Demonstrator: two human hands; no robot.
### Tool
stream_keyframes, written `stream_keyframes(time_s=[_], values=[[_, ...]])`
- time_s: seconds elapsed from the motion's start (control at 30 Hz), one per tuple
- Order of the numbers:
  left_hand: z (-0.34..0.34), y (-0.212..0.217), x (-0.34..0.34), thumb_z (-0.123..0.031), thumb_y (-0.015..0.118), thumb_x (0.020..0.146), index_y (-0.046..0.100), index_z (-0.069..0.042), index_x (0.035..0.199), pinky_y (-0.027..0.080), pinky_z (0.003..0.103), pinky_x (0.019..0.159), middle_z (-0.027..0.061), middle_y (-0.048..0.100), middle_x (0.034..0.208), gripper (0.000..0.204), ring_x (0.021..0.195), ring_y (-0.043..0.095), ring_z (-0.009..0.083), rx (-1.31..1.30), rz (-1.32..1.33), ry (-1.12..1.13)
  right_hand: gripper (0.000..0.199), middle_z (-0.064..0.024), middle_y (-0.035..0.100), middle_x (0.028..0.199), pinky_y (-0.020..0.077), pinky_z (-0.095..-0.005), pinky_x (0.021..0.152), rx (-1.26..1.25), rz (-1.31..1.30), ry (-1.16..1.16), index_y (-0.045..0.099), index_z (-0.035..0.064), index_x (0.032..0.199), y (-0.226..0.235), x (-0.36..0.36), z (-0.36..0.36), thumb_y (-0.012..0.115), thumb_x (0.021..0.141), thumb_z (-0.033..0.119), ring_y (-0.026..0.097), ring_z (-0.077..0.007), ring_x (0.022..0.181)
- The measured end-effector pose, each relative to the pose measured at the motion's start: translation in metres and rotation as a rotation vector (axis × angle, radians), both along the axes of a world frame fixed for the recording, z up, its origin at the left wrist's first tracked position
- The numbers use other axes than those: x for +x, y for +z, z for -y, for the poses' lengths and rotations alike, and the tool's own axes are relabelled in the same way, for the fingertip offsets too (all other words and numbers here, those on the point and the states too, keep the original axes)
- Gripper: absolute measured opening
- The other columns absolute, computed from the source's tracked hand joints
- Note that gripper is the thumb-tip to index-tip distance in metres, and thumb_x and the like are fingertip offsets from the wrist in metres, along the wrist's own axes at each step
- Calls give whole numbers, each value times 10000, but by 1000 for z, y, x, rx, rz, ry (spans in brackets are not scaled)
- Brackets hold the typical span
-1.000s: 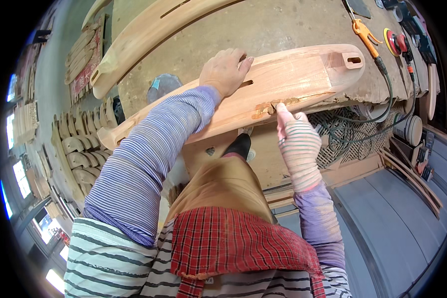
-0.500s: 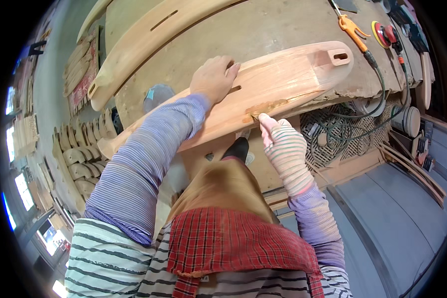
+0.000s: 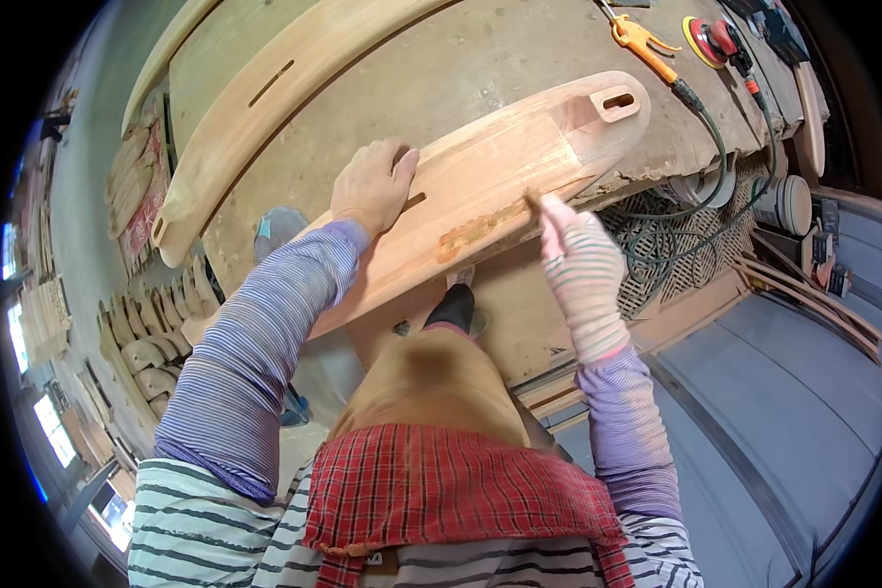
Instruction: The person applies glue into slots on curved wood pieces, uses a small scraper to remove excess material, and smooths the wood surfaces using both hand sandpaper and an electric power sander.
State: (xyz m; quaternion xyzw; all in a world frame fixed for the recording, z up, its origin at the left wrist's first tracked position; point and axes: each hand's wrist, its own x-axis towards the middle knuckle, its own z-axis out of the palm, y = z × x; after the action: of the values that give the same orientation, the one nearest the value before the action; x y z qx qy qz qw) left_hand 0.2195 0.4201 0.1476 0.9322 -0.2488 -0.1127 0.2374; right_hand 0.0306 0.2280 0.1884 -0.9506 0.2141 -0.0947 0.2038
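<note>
A long curved wooden piece point(image 3: 505, 167) with a slot near its far end lies across the workbench edge. My left hand point(image 3: 372, 184), bare, presses flat on top of it near a narrow slit. My right hand point(image 3: 580, 263) wears a striped knit glove, and its fingertips touch the near edge of the wood beside a smear of yellowish filler point(image 3: 480, 227). Whether the gloved fingers pinch a small tool I cannot tell.
A second long curved wooden piece point(image 3: 265, 108) lies farther back on the worn workbench point(image 3: 480, 69). An orange tool point(image 3: 637, 39) and a red sander point(image 3: 710, 39) with cables lie at the right. Stacked wooden parts point(image 3: 152, 333) sit on the floor at the left.
My gloved right hand has slid along the near edge of the wood, spreading filler. My left hand stays pressed on top.
</note>
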Motion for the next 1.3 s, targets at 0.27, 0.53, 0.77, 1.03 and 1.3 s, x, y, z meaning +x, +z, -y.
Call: stream_keyframes(time_s=[0.27, 0.53, 0.77, 1.03, 1.3], values=[[1, 0, 1, -365, 486, 968, 633, -103, 1050, 463, 413, 886, 109, 639, 1030, 312, 1023, 586, 295, 1, -2, -10, 251, -125, 595, 794, 514, -436, 588, 2, -53, -4, 636, 244, 1142, -8, -9, -4, 630, 893, 276, 628, -308, 635], [3, 4, 1, -354, 488, 971, 628, -102, 1068, 461, 412, 894, 104, 642, 1044, 304, 1042, 584, 297, 25, -17, -31, 274, -105, 602, 803, 516, -424, 582, 27, -174, -43, 618, 257, 1168, -9, -20, -7, 612, 896, 292, 633, -305, 649], [6, 7, 1, -347, 486, 975, 627, -108, 1070, 462, 412, 899, 99, 644, 1056, 293, 1053, 583, 296, 31, -21, -13, 322, -116, 603, 795, 517, -443, 565, -51, -111, -85, 590, 258, 1228, -26, -16, 5, 609, 909, 296, 630, -306, 626], [5, 6, 0, -339, 490, 975, 627, -106, 1071, 464, 410, 886, 108, 648, 1030, 287, 1026, 593, 301, 23, -18, -7, 247, -122, 598, 777, 506, -425, 606, 19, 146, -261, 657, 247, 1164, -41, -9, 25, 570, 937, 296, 622, -310, 664], [7, 7, 1, -328, 486, 977, 624, -100, 1092, 458, 416, 897, 133, 654, 1041, 290, 1043, 595, 316, 55, -44, -6, 244, -121, 637, 828, 525, -361, 688, 342, 387, -412, 694, 173, 1149, -53, -7, 36, 619, 923, 222, 643, -284, 763]])
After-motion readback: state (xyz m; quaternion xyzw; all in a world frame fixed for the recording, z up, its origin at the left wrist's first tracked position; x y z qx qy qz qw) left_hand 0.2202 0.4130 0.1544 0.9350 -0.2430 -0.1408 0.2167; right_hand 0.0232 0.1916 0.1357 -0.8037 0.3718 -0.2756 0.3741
